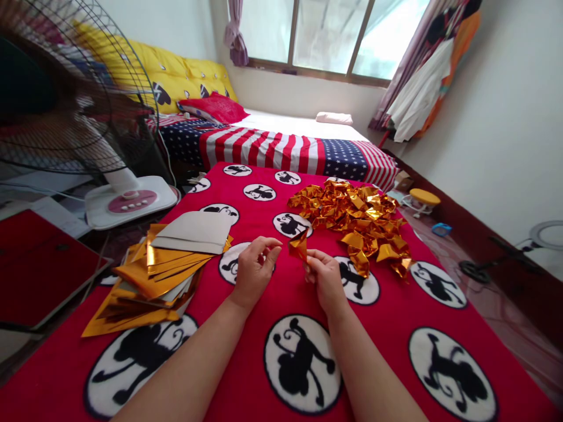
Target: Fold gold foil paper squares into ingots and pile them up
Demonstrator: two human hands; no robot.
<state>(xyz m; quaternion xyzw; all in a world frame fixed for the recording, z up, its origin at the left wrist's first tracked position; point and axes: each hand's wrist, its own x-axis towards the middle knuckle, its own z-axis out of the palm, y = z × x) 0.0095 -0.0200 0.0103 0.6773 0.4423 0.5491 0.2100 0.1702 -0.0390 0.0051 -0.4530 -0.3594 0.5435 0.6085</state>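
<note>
My right hand [326, 278] pinches a small folded piece of gold foil paper [299, 245] between thumb and fingers, a little above the red cloth. My left hand [255, 266] is just left of it, fingers loosely curled, thumb and index fingertip slightly apart, nothing seen between them. Beyond my right hand lies a heap of crumpled, folded gold foil pieces [352, 214]. To the left of my left hand is a stack of flat gold foil sheets [152, 281], with pale backing sides [191, 231] facing up on top.
A red cloth [237, 375] with black figures in white circles covers the table. A fan [132, 199] stands at the left beside a red board [39, 266]. Behind is a bed [272, 149] under a window. A yellow stool [424, 197] and a ring-light stand [479, 269] are at the right.
</note>
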